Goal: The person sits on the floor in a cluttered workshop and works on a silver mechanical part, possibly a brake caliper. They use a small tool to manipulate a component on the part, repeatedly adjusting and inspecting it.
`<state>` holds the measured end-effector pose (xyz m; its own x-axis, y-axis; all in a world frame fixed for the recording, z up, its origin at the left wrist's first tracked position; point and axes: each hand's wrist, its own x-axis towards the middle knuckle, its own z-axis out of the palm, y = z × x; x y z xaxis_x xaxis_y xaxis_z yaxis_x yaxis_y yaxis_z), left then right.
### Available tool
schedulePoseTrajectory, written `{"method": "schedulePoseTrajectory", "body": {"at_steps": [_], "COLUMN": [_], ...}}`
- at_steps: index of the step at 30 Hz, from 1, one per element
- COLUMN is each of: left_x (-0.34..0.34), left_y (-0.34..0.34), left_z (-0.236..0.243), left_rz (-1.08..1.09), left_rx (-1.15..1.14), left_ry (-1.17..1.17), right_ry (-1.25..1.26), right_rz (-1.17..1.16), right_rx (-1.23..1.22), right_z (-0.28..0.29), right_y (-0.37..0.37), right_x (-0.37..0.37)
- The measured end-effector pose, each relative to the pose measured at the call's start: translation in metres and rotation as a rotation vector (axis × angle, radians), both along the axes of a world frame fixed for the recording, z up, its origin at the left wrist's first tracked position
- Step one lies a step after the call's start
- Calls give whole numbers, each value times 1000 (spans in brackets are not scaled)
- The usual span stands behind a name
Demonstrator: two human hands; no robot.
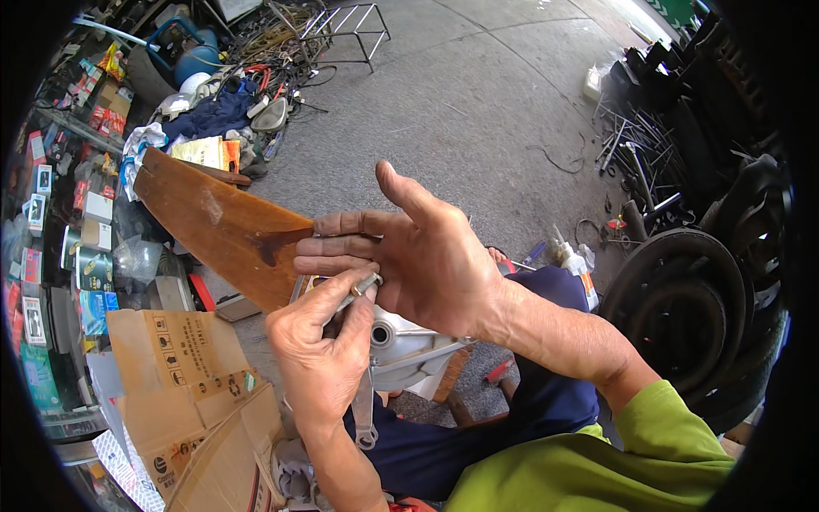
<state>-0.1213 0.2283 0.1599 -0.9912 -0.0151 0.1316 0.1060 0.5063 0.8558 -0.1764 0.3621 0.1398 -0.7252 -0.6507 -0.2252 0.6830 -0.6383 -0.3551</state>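
Observation:
My left hand (320,350) pinches a small metal piece (358,290) between thumb and fingers; it looks like a short pin or bolt with a brass-coloured spot, too small to name surely. Just beside it, my right hand (431,260) is open, palm facing me, fingers stretched to the left and thumb pointing up. Beneath both hands sits a silver metal casing (409,346) with a round bore, partly hidden by them. A flat metal lever or spanner with a ring end (364,418) hangs below the casing, next to my left wrist.
A brown wooden board (213,222) slants off to the left. Flattened cardboard (188,358) lies in front of a glass case (94,239) of boxed goods. Black tyres (682,299) and metal rods (644,162) are on the right. A wire-frame stool (350,34) stands at the back.

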Motion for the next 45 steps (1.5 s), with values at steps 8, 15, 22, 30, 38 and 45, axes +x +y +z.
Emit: {"method": "schedulePoseTrajectory", "body": {"at_steps": [8,15,22,30,38,45], "left_x": [-4,-2,-1,1,-1,0], "left_y": [-3,-6,-4,-2,-1,-2], "left_z": [-8,-1,-4,0,-5,-4], "left_rz": [159,227,196,89,53,45], "left_rx": [141,133,203,196,73,23], "left_ry": [107,102,96,-15,-23,-17], "right_ry": [206,610,545,524,478,552], "right_rz": [-35,-68,-115,-286,-311,-287], "right_rx": [262,550,560,592,602,662], "right_z": [-5,-10,-2,-1,0,0], "right_y": [-2,-3,0,3,3,3], "right_x": [1,7,5,2,2,4]}}
